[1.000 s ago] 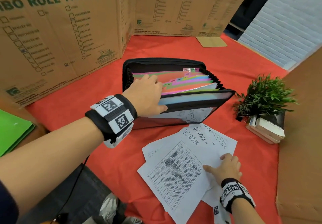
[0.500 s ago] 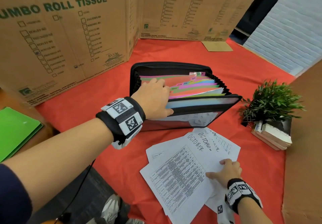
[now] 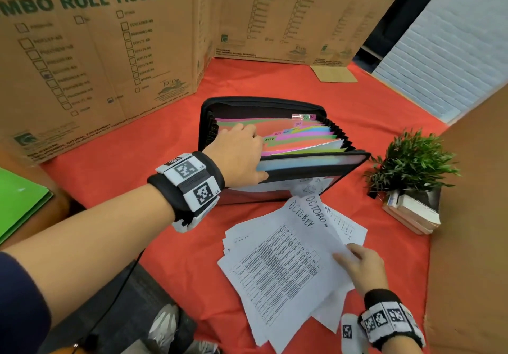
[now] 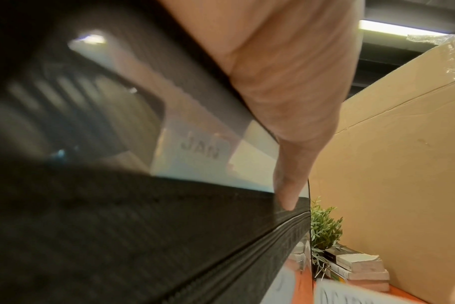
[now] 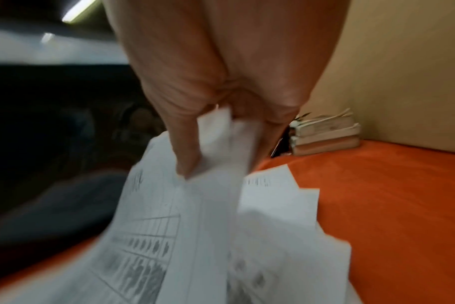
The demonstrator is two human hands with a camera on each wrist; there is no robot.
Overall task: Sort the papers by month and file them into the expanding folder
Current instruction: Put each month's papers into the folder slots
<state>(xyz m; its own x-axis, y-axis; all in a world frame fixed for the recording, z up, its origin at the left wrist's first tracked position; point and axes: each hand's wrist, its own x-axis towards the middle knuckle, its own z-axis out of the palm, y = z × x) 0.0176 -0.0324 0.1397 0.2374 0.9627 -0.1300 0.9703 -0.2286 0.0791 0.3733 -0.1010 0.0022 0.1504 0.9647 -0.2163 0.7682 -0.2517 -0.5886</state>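
A black expanding folder (image 3: 302,166) lies open on the red cloth, showing coloured dividers with month tabs such as MAY, JUN and SEP. My left hand (image 3: 239,152) holds its front section: the fingers curl down among the dividers and the thumb (image 4: 286,195) presses the black front edge (image 4: 169,236), near a JAN tab (image 4: 200,150). In front of the folder lies a loose pile of white papers (image 3: 280,268); the top sheets are marked OCTOBER. My right hand (image 3: 360,265) pinches the right edge of the top sheets (image 5: 195,226) between thumb and fingers (image 5: 216,160).
A small potted plant (image 3: 412,161) stands on a stack of books (image 3: 412,210) right of the folder. Printed cardboard walls (image 3: 96,51) close the back and left, and a plain cardboard panel (image 3: 472,216) the right. A green folder (image 3: 19,202) lies at far left.
My right hand, which lay on the papers, now pinches the sheets' right edge and lifts it a little. My left hand stays in the folder.
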